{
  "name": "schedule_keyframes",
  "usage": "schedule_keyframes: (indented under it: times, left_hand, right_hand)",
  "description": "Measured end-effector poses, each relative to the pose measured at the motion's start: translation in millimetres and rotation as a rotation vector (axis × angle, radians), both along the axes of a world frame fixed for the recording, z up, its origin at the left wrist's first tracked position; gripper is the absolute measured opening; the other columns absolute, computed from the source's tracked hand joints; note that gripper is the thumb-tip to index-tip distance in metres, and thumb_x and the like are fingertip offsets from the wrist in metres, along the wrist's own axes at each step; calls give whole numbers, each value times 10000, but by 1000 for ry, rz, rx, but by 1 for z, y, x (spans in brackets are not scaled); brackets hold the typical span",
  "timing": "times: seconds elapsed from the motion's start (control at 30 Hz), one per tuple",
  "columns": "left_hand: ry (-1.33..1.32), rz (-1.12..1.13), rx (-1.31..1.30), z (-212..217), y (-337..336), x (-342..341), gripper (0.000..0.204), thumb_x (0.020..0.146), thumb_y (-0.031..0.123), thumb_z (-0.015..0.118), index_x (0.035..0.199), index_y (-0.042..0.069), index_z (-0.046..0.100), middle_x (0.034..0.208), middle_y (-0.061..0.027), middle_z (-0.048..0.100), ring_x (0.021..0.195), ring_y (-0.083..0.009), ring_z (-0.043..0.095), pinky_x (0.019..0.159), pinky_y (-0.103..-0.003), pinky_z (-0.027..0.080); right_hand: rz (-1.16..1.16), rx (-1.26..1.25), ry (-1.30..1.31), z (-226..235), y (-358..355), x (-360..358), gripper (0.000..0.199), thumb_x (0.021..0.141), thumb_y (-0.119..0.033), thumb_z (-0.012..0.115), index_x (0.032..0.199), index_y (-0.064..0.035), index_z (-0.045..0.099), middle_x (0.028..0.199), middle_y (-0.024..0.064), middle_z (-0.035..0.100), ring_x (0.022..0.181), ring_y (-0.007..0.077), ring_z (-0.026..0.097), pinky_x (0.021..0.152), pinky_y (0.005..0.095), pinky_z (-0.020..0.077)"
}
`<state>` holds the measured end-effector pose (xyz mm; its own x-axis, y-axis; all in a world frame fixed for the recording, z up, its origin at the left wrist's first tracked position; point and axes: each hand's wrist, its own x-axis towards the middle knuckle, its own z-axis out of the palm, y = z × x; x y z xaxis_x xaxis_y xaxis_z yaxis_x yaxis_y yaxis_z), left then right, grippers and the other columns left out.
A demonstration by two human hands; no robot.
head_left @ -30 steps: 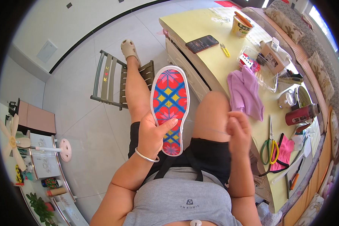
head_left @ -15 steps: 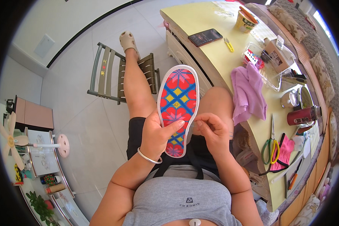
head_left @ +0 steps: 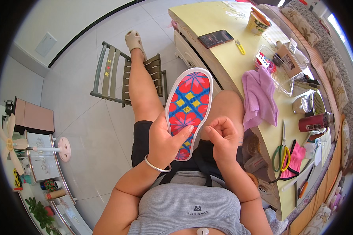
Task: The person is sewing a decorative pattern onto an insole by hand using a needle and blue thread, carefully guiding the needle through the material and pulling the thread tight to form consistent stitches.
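Observation:
An embroidered shoe insole (head_left: 189,105) with a white edge and red, blue, yellow and pink patterns is tilted over my lap. My left hand (head_left: 163,138) grips its left side, the thumb lying across the patterned face and the fingers behind. Just off the insole's right edge, my right hand (head_left: 223,137) is closed in a pinch, thumb against curled fingers. Whatever sits in that pinch is too small to make out. A silver bangle (head_left: 157,166) circles my left wrist.
To the right, a yellow-covered table (head_left: 223,58) bears a phone (head_left: 215,38), yellow snips (head_left: 239,46), a purple towel (head_left: 259,96), scissors (head_left: 282,152) and a dark red flask (head_left: 315,122). A folding chair (head_left: 123,74) supports my foot. A fan (head_left: 13,144) stands left.
The insole has tilted slightly, its top leaning to the right. My right hand has shifted a little, its fingertips now drawn more tightly together and apart from the insole's edge.

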<state>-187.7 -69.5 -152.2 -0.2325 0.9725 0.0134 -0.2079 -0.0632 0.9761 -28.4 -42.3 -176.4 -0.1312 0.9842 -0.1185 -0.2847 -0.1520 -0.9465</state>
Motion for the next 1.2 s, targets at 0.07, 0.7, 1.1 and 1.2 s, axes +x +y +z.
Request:
schedule_keyframes:
  times: [0.07, 0.7, 1.1, 1.2]
  left_hand:
    - [28, 10, 17, -1, 0, 1, 347, 813, 12, 694, 1124, -50, 553, 1018, -107, 687, 901, -131, 664, 814, -280, 537]
    - [202, 20, 1, -4, -1, 5, 318, 795, 14, 690, 1082, -47, 566, 961, -114, 699, 856, -154, 676, 789, -290, 534]
    - [49, -76, -28, -8, 5, 1, 475, 751, 8, 729, 1173, -42, 517, 1063, -100, 660, 933, -138, 641, 845, -285, 525]
    - [45, -61, -6, -9, 5, 2, 487, 734, 8, 746, 1161, -47, 519, 1059, -104, 664, 926, -139, 646, 840, -282, 529]
  right_hand:
    - [-1, 63, -75, -1, -5, -3, 118, 855, -2, 686, 937, -7, 600, 644, -108, 393, 555, -19, 312, 499, 162, 240]
    - [107, -76, -9, 8, 0, -6, 60, 874, 11, 642, 824, 12, 611, 677, -39, 591, 571, -9, 466, 497, 162, 339]
    - [154, -165, 112, 8, 0, -2, 70, 868, 19, 652, 821, -6, 606, 692, -48, 584, 575, -18, 461, 493, 153, 317]
    - [142, -148, 94, 9, -3, -3, 73, 872, 20, 650, 821, -6, 605, 687, -52, 577, 569, -20, 455, 486, 156, 311]
